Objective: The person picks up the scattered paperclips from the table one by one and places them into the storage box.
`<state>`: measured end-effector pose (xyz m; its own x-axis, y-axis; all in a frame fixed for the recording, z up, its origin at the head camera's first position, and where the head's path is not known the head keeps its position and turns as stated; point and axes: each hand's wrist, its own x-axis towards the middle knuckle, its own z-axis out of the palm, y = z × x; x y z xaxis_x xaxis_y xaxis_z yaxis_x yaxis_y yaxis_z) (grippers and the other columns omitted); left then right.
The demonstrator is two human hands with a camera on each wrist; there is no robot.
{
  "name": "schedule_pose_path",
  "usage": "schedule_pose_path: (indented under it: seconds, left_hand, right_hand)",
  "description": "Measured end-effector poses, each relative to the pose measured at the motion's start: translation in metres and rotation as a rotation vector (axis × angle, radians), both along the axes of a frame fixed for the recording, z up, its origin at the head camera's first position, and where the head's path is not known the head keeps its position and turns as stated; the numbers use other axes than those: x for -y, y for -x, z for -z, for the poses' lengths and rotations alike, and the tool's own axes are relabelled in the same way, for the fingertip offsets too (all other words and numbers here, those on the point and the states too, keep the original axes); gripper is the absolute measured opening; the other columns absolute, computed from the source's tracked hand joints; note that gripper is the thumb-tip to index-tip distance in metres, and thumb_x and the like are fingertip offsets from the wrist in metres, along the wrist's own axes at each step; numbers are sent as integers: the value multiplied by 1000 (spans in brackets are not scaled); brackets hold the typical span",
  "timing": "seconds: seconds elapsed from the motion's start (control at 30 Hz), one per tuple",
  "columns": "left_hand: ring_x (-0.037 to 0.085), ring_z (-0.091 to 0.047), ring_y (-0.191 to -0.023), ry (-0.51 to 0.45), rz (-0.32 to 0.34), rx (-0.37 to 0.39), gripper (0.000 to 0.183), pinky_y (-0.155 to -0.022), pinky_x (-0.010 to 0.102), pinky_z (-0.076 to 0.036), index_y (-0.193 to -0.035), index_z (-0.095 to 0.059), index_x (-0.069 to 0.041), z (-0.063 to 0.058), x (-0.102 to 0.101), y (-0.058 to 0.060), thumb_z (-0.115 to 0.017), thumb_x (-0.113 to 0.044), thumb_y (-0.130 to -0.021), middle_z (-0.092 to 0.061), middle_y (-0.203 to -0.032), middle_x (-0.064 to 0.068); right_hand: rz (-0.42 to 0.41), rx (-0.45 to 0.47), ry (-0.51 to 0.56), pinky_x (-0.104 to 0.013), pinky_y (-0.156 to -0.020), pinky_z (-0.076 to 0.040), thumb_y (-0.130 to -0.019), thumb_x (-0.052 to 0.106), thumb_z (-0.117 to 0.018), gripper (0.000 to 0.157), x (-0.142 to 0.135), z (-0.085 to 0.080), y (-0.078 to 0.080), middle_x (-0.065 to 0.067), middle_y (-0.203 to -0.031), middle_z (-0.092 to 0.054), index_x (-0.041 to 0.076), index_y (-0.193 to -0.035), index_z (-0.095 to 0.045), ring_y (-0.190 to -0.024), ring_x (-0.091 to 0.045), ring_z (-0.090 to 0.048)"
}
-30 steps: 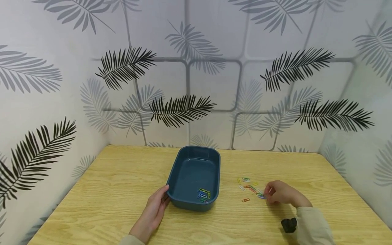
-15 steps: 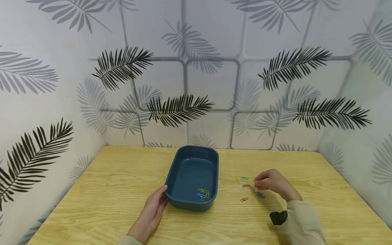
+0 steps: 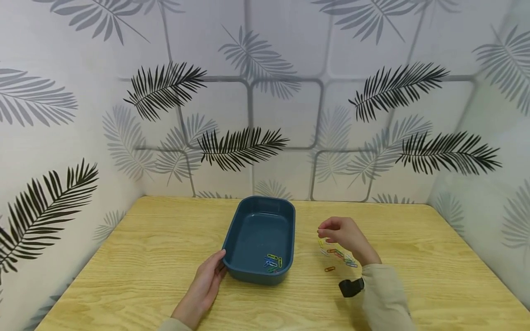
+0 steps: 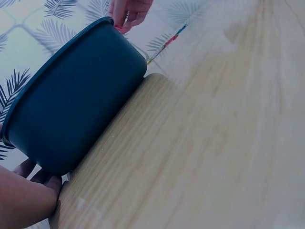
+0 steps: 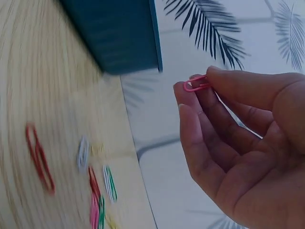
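A dark blue rectangular plastic bin [image 3: 262,234] stands on the table, with several coloured paper clips [image 3: 272,264] at its near right end. My left hand [image 3: 204,282] holds the bin's near left corner, thumb at the rim and fingers against the outer wall. To the right of the bin, my right hand [image 3: 345,236] is raised above the table. A pink paper clip [image 5: 196,89] is pinched between its thumb and fingertips, plain in the right wrist view. Below that hand lie several loose clips [image 3: 339,254], partly covered by it in the head view.
A red paper clip [image 3: 330,269] lies apart, nearer the table's front. The wood-grain table [image 3: 165,239] ends at a leaf-patterned wall [image 3: 285,119]. A black wrist device [image 3: 351,288] sits at the right sleeve [image 3: 385,294].
My right hand has lifted from the loose clips' right side and moved left and up toward the bin. The left hand keeps its hold on the bin.
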<state>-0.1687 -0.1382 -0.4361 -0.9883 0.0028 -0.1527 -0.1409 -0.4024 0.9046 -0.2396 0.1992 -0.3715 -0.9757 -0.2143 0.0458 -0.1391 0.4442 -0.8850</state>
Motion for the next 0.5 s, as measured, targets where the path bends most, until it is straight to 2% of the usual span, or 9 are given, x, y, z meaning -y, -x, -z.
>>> schedule_pose_path:
  seconds: [0.37,0.5]
  left_hand:
    - [35,-23,-139,-2,26,-8,60,-115,43,-19,-143,-24,16,-1,0,-1,-45,-23,-103,-25,-149,32]
    - [35,-22,-139,0,34,-12,59,-116,43,-19,-143,-24,16,-1,1,0,-45,-23,-104,-24,-149,32]
  right_hand:
    - [-43,-30,31,-44,-76,-56,-91,7,-67,11,56,-5,2,-7,-82,-69,-4,-92,-67,-85,-31,-66]
    - [-100,-40,16,-42,-74,-56,-91,5,-66,7,76,-5,0,-5,-81,-68,-2,-91,-68,-82,-28,-66]
